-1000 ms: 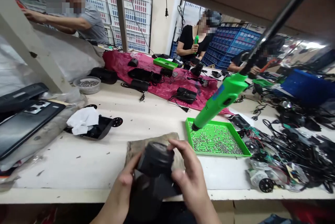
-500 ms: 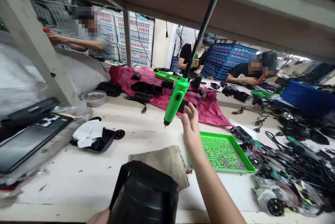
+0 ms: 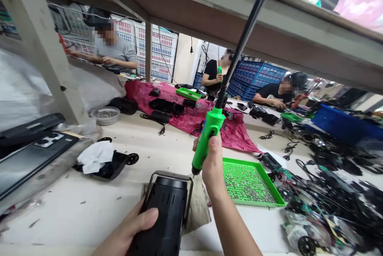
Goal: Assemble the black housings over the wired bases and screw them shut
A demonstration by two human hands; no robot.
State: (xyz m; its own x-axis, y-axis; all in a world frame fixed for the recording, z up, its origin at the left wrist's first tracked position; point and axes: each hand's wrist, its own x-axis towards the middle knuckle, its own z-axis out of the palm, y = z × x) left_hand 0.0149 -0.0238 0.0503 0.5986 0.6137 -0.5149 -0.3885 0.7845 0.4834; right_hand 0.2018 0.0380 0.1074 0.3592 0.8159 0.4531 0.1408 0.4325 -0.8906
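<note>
My left hand [image 3: 140, 222] grips a black plastic housing [image 3: 164, 212] with a raised handle frame, its thumb lying across the top face. Fingers wrapped round it, my right hand [image 3: 211, 160] holds a green electric screwdriver [image 3: 208, 136] that hangs from a black cable and points down, its tip just right of the housing's upper end. A stained cloth [image 3: 197, 204] lies beneath the housing. Beside my right wrist is a green tray [image 3: 249, 182] of small screws.
A round tub [image 3: 105, 115] of screws, a black part with white tissue [image 3: 97, 156] and a phone [image 3: 32, 160] are at left. Pink sheeting [image 3: 239, 130] lies behind. Black parts and wires [image 3: 323, 192] pile up at right. Several people sit across, and a shelf [image 3: 194, 8] hangs overhead.
My right hand has closed round the screwdriver, which has moved lower and nearer. The housing has turned and shows its slotted face, with more of my left hand in view.
</note>
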